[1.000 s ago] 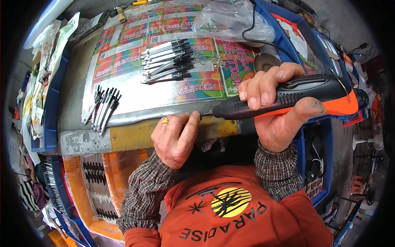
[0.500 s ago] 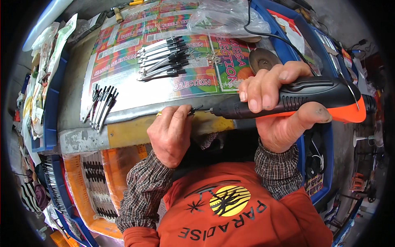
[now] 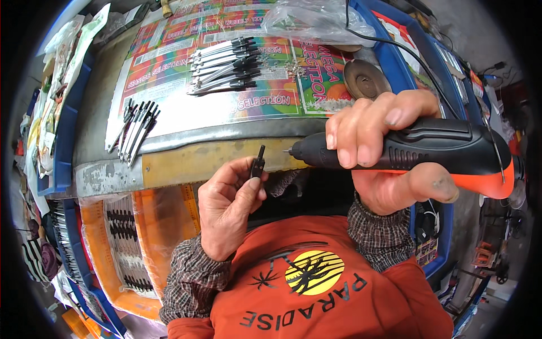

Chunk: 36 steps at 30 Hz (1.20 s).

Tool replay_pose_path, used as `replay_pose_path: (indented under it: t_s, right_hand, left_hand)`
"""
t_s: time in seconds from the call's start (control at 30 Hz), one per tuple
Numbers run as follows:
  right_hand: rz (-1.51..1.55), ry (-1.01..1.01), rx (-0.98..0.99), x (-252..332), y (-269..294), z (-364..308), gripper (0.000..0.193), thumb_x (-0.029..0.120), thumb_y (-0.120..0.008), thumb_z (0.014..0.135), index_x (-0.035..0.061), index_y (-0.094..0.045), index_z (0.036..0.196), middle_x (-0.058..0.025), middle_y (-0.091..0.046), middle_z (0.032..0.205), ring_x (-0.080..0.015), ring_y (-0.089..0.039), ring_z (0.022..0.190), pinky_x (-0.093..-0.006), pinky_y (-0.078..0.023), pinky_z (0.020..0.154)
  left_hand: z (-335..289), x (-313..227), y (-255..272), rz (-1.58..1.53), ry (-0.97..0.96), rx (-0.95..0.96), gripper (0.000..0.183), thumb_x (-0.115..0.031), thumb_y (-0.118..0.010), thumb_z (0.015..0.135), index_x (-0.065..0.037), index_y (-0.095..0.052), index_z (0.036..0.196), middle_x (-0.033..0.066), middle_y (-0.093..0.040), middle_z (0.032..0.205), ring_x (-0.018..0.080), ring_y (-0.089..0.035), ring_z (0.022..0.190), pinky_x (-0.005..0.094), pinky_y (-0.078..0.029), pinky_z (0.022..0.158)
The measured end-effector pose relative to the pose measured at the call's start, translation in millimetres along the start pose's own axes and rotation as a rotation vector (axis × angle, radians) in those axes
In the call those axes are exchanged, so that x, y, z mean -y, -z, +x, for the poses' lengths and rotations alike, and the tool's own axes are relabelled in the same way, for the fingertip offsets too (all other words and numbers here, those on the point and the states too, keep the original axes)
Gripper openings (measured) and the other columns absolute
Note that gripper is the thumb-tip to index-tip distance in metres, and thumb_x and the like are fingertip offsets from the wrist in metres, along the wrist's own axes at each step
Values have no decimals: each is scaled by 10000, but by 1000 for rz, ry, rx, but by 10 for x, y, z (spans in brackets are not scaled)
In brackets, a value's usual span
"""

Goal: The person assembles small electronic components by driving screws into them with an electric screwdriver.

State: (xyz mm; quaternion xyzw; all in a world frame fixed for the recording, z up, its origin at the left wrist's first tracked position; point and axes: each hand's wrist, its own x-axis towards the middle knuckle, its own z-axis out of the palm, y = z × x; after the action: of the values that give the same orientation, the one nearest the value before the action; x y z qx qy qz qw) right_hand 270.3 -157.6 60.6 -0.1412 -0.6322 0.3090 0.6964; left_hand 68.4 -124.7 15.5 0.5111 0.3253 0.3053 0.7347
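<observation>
Between the thumb and fingers of my left hand is a small black-tipped rod, its slim black end pointing up. The palm hides the rest of it. My right hand is wrapped around a black and orange electric screwdriver, held level above the table's front edge. Its bit points left and stays apart from the rod. On the table lies a bundle of silvery rods with black ends. A smaller pile of similar rods rests to the left.
Colourful printed sheets cover the metal-edged table. Small screws lie beside a round brown dish. A cable runs near blue trays at right. Below left, an orange crate holds rows of rods.
My left hand has drawn back from the screwdriver's bit and turned, tilting the black-tipped rod upright. My right hand still grips the screwdriver, which appears slightly farther right and lower.
</observation>
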Motion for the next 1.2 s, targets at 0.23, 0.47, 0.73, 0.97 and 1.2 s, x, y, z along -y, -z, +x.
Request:
replay_pose_path:
  t_s: [0.23, 0.47, 0.73, 0.97, 1.2]
  right_hand:
    - [-47, -20, -41, -32, -132, -24, 668, 659, -569, 681, 83, -415, 982, -9, -503, 670, -133, -508, 555, -314, -440, 604]
    - [-45, -49, 7, -43, -156, -27, 665, 638, -602, 676, 74, -415, 974, -15, -508, 669, -141, -514, 562, -313, -439, 596]
    - [24, -50, 78, -78, -158, -14, 649, 600, -643, 680, 70, -415, 977, -18, -513, 673, -146, -514, 565, -312, -434, 593]
    - [29, -112, 131, -60, -111, 46, 592, 533, -671, 714, 67, -420, 978, -32, -518, 684, -157, -516, 576, -322, -432, 608]
    - [4, -175, 115, -9, -165, 11, 561, 482, -694, 717, 75, -424, 991, -41, -521, 703, -171, -520, 605, -339, -422, 631]
  left_hand:
    - [-133, 104, 29, -112, 71, -58, 172, -27, -525, 857, 37, -525, 1016, 67, -577, 844, 60, -476, 599, 158, -339, 442]
    - [-110, 174, -14, -409, 238, -74, 142, -7, -533, 842, 16, -533, 982, 97, -584, 894, 92, -496, 643, 176, -356, 472]
    - [-79, 198, -67, -517, 283, -87, 127, -13, -545, 841, 13, -540, 966, 107, -593, 872, 105, -503, 642, 187, -365, 470]
    - [-74, 196, -81, -498, 286, -110, 101, -24, -546, 846, 19, -541, 938, 97, -593, 854, 97, -501, 630, 191, -370, 466]
    - [-52, 246, -87, -435, 307, -138, 71, -17, -513, 867, 47, -518, 898, 69, -555, 731, 75, -480, 557, 173, -355, 432]
